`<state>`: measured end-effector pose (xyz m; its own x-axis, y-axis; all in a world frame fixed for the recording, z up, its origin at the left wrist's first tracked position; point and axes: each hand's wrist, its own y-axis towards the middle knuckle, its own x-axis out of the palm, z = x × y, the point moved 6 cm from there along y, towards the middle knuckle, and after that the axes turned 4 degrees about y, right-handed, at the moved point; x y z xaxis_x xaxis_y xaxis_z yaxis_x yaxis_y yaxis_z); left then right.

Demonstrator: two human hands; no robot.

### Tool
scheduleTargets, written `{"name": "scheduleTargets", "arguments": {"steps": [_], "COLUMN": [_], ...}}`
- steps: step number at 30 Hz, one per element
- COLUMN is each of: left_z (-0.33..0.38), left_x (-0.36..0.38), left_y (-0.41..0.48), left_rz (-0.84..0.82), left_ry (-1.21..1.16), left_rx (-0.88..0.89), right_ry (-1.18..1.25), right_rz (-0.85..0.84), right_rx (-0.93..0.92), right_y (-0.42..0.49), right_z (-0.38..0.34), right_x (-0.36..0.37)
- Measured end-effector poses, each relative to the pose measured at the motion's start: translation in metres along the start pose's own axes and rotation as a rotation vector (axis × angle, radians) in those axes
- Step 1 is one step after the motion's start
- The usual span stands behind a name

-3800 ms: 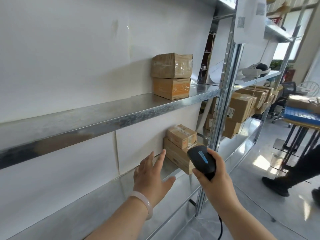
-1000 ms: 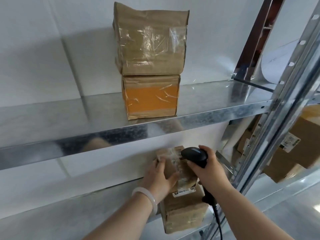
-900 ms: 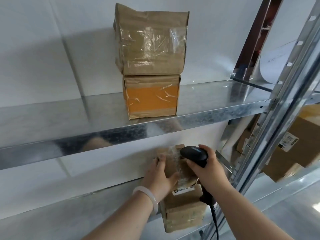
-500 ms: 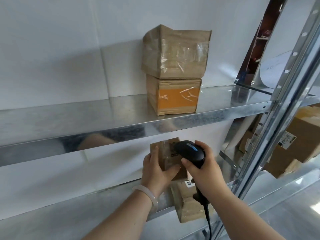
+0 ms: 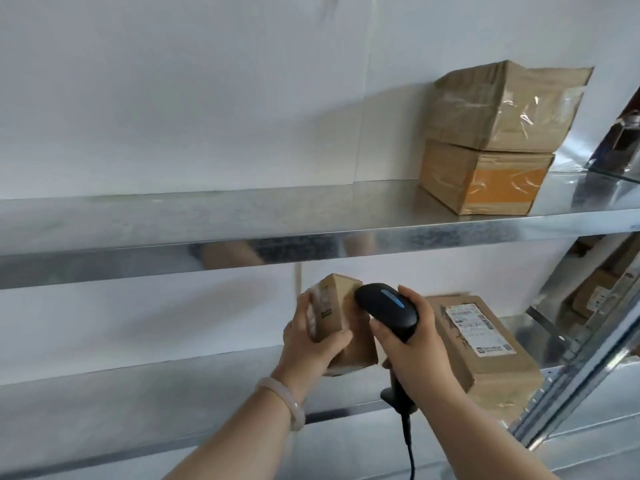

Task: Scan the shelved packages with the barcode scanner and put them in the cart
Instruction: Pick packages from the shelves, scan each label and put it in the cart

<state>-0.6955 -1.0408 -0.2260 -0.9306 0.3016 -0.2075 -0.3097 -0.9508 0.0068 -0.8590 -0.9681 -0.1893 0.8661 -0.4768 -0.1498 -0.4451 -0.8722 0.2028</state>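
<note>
In the head view, the left hand (image 5: 311, 341) grips a small cardboard package (image 5: 349, 327) from its left side, with the fingers wrapped over the taped left face and the thumb pressed across the near face. The package is tilted and sits in the gap between the two metal shelves, above the near part of the lower shelf (image 5: 138, 403); whether its bottom touches the shelf cannot be told. A pale bracelet (image 5: 287, 403) circles the left wrist. The right hand (image 5: 412, 344) is curled round the handle of the black barcode scanner (image 5: 388, 310). The scanner's head, which has a blue strip on top, lies against the package's upper right corner. Its dark cable (image 5: 410, 455) hangs straight down from the handle. Just right of the right hand, a larger package (image 5: 485, 344) with a white label on top lies flat on the lower shelf, close to the perforated upright post (image 5: 588, 368). On the upper shelf (image 5: 242, 220), far to the right, a box with an orange taped band (image 5: 485, 181) carries a crumpled taped box (image 5: 502, 105) stacked on top of it. Both stand against the white wall (image 5: 173, 98).
</note>
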Motion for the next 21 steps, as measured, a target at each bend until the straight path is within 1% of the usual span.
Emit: {"name": "scheduleTargets", "arguments": {"steps": [2,4,7,9,10,13,15,18,21], "left_z": [-0.005,-0.015,-0.026,-0.028,-0.027,-0.020,-0.017,-0.019,-0.023], "left_x": [-0.019,-0.037,-0.062,-0.078,-0.083,-0.096,-0.106,-0.118,-0.129], "left_y": [-0.012,-0.019,-0.030,-0.033,-0.035,-0.043,-0.049,-0.058,-0.065], "left_rz": [-0.018,-0.008,0.080,0.155,0.175,0.209,0.262,0.314,0.302], "left_ry": [-0.021,0.025,0.107,0.184,0.181,0.065,0.016,-0.029,-0.071], "left_rx": [-0.028,-0.060,-0.137,-0.130,-0.106,-0.041,-0.018,-0.102,-0.184], "right_ry": [0.046,0.056,0.073,0.086,0.092,0.128,0.145,0.128,0.124], "right_rz": [-0.026,-0.057,-0.111,-0.141,-0.161,-0.240,-0.296,-0.337,-0.307], "right_rx": [0.030,0.011,0.000,-0.010,-0.028,-0.060,-0.071,-0.092,-0.094], "right_y": [-0.009,-0.018,-0.030,-0.035,-0.038,-0.046,-0.049,-0.047,-0.040], "right_z": [0.000,-0.001,-0.003,-0.007,-0.010,-0.018,-0.023,-0.027,-0.027], "right_x": [0.022,0.044,0.072,0.086,0.092,0.112,0.122,0.131,0.129]}}
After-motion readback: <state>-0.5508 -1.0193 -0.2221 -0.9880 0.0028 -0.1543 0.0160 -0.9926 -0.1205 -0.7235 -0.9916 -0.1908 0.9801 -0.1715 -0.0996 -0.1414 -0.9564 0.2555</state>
